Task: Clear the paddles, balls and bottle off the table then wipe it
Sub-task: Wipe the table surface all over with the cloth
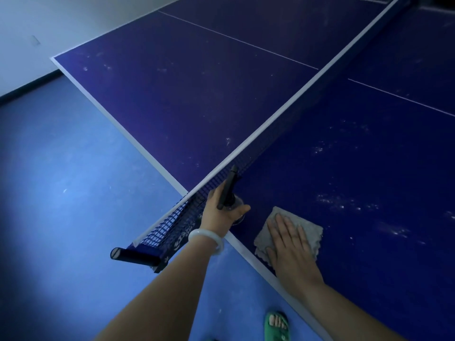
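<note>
Wiping the table (369, 168) by the net (270, 124).
Right hand (293, 252) flat, fingers straight, pressing a grey cloth (311, 232) onto the near edge; left hand (221, 212) curled round a spray bottle (229, 193), held just beside the net, above the table.

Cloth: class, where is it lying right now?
In the head view the cloth lies flat on the table near its edge, right of the net, under the right hand.
</note>
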Demonstrator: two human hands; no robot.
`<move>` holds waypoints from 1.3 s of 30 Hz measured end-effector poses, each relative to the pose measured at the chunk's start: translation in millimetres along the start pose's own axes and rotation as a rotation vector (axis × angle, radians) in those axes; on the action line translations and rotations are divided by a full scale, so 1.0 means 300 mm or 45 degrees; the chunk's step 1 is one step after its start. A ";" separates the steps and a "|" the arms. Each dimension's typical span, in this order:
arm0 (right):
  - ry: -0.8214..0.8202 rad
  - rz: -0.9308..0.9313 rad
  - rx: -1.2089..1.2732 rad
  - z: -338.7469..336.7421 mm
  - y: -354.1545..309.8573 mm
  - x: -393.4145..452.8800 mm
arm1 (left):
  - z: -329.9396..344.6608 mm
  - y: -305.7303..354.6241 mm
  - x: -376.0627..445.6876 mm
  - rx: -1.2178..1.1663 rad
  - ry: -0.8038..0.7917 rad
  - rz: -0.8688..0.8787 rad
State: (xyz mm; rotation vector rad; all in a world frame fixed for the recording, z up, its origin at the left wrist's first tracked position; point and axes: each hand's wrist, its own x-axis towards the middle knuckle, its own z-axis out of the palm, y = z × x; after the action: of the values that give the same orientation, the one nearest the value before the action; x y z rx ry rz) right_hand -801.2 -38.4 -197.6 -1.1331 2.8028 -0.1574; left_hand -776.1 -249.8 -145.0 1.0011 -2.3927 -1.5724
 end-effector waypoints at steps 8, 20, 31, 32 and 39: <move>-0.024 -0.047 -0.030 0.000 -0.011 -0.040 | -0.004 -0.081 -0.321 0.047 0.201 -0.006; -0.003 0.282 -0.087 -0.002 0.226 -0.259 | 0.216 -0.073 -0.193 0.871 -0.210 0.724; -0.052 0.264 -0.019 -0.016 0.349 -0.239 | 0.366 -0.107 -0.120 0.996 -0.011 0.558; -0.067 0.468 0.007 -0.025 0.406 -0.254 | 0.368 -0.104 -0.123 0.994 0.009 0.555; 0.031 0.448 -0.010 0.003 0.258 -0.230 | 0.377 -0.092 -0.124 1.045 0.064 0.538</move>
State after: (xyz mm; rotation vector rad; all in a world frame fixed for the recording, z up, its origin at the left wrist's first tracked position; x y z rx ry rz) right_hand -804.9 65.0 -204.8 -0.6248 2.9681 -0.1279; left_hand -782.6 -146.9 -210.8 0.5149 -2.9854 -0.4047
